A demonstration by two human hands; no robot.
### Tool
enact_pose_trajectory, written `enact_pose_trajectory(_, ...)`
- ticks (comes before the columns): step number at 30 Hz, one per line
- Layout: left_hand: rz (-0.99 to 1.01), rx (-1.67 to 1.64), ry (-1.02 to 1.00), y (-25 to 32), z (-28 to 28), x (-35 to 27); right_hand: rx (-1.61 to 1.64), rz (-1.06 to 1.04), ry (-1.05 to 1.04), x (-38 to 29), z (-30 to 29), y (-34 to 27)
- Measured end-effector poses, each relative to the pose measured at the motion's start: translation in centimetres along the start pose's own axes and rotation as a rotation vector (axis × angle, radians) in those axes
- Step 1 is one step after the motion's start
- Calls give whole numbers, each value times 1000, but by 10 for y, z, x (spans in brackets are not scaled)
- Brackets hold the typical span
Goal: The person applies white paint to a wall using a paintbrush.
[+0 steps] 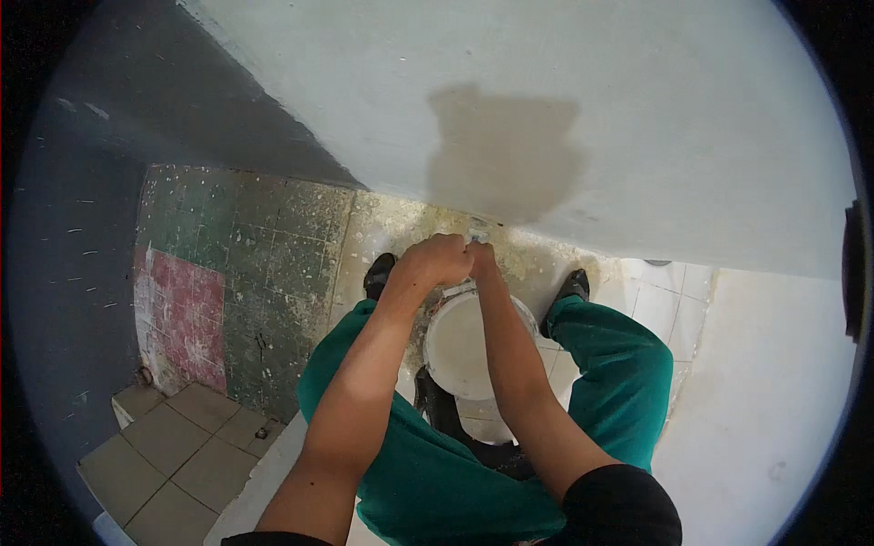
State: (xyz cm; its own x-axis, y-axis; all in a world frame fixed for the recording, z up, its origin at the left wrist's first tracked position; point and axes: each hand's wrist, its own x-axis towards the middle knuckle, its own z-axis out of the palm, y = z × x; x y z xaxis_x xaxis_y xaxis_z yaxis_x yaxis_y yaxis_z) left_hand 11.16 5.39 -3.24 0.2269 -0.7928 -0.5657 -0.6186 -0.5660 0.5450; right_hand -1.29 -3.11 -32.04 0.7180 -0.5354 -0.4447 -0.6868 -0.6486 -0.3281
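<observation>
My left hand [437, 259] is curled into a fist and meets my right hand [481, 258], also curled, above the far rim of a round white bucket [430, 341]. Pale, cloudy contents [457, 334] fill the part of the bucket I can see. Just past my right fingers shows a small pale bluish bit [480, 239]; whether it is in my grip or behind it, I cannot tell. A light strip [459, 291] lies under my hands at the bucket's rim. My palms are hidden, and my right forearm covers part of the bucket.
A pale wall [649, 136] rises ahead, with a dark grey wall [75, 239] at left. My black shoes [379, 274] straddle the bucket on spattered floor tiles [280, 273]. A dark curved object [444, 409] lies by the bucket's near side. Brown tiles [164, 437] cover a surface at lower left.
</observation>
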Motion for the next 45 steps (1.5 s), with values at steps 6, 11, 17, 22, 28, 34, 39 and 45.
enact_pose_trajectory(6,-4,-11,-92,3,-2,5,-101,-14,-105,-3,-18,-3)
enact_pose_trajectory(11,-13,-15,-81,1,-8,2,77,2,83,-29,-43,-22)
enact_pose_trajectory(17,-83,-52,-45,-8,-23,-2,1483,486,341,-106,-51,-103)
enact_pose_trajectory(22,-140,-35,-57,-9,-25,-7,1493,424,290,-127,-59,-125)
enact_pose_trajectory(28,-140,-44,-44,-14,-23,-9,294,70,190,-70,-34,-56)
enact_pose_trajectory(34,-139,-55,-49,-19,-27,-6,1767,576,220,-50,-62,-57)
enact_pose_trajectory(39,-106,-63,-20,-20,-28,-8,1750,370,366,-108,-89,-96)
enact_pose_trajectory(45,-118,-48,-35,-21,-26,-18,1684,51,542,-138,-135,-125)
